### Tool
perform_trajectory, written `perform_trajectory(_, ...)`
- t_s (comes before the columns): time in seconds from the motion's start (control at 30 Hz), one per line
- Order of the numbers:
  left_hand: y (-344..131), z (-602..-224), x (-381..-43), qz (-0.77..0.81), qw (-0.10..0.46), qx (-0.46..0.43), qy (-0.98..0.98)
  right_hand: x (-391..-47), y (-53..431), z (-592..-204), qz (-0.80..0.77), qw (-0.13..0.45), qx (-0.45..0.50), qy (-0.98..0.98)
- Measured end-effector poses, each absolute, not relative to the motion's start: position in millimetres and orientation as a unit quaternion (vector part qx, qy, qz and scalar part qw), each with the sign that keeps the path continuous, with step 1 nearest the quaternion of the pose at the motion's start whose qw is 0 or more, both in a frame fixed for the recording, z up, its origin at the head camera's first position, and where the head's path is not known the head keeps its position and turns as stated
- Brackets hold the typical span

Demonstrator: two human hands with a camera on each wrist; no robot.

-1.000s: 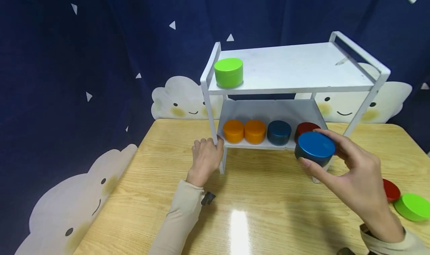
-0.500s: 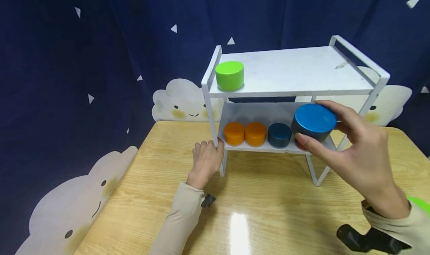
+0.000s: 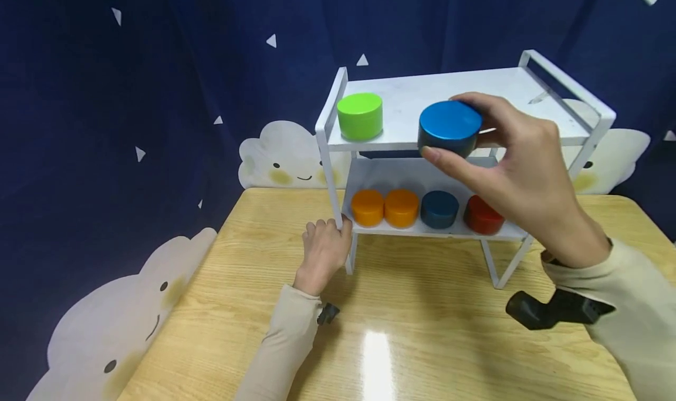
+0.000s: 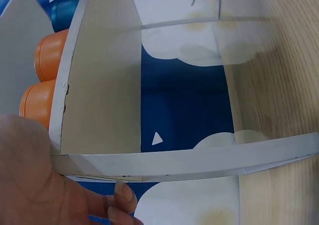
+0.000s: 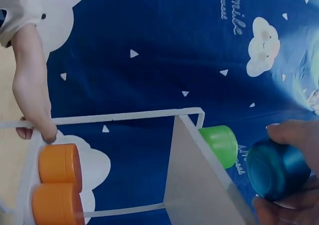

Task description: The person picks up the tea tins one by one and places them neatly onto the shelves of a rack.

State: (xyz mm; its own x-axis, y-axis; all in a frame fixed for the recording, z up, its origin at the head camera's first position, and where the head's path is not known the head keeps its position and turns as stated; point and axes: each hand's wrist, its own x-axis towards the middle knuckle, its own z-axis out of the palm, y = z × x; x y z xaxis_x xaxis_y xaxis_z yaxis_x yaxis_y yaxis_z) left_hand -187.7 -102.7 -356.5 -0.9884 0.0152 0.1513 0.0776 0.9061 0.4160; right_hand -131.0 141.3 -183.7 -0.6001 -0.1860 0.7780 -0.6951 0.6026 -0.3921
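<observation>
My right hand (image 3: 520,166) pinches a blue round tin (image 3: 450,126) between thumb and fingers, lid up, in front of the top board's front edge. A two-tier white rack (image 3: 507,95) stands on the table. At its left post, my left hand (image 3: 323,251) grips the lower corner; the left wrist view shows thumb and fingers around the frame (image 4: 149,163). On the top board's left end sits a green tin (image 3: 361,117). Along the lower board stand two orange tins (image 3: 368,208), a dark blue tin (image 3: 439,209) and a red tin (image 3: 483,215) in a row.
The wooden table (image 3: 422,330) runs in front of and around the rack. Behind it hangs a dark blue curtain (image 3: 211,66) printed with clouds and triangles. A black strap piece (image 3: 554,310) juts from the right wrist.
My right hand has lifted the blue tin from in front of the lower board up to the top board's height and moved left. The left hand stays on the rack.
</observation>
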Motion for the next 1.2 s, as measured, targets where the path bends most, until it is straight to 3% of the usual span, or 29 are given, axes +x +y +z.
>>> perform_trajectory(0.57,-99,-358,-187,-0.207,0.071,-0.03,-0.975,-168,120,-166,0.372,0.25,0.223,-0.866)
perform_trajectory(1.2,-104,-358,-188,-0.225,0.079,-0.033,-0.971,-175,118,-166,0.351,0.203,0.209,-0.89)
